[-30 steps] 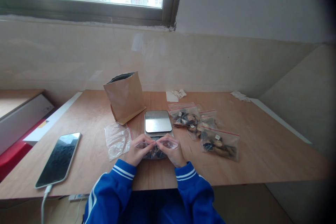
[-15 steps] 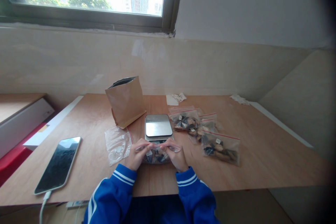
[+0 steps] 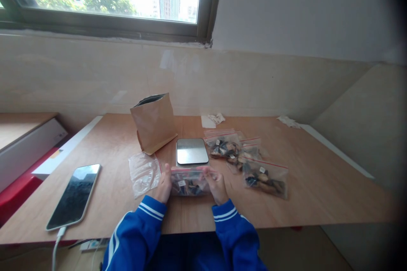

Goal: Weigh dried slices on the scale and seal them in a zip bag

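A clear zip bag (image 3: 190, 187) with a red-lined top and a small white label stands in front of the kitchen scale (image 3: 192, 151), filled with dark and tan pieces. At its left edge, my left hand (image 3: 163, 185) is closed on the plastic, thumb upward. Thumb and fingers of my right hand (image 3: 217, 183) pinch the bag's red top strip near the right corner. The scale's metal plate is bare, and its front part is hidden behind the bag. What exactly the pieces are I cannot make out.
Several filled zip bags (image 3: 265, 179) lie right of the scale. An unfilled plastic bag (image 3: 144, 174) lies flat on the left, before an upright brown paper pouch (image 3: 154, 123). A phone (image 3: 74, 197) with a white cable (image 3: 57, 243) rests near the table's left edge. Crumpled tissues (image 3: 288, 121) lie at the back.
My hands have moved apart from the middle of the bag's top to its two sides. The red strip now runs straight between them, and more of the contents shows.
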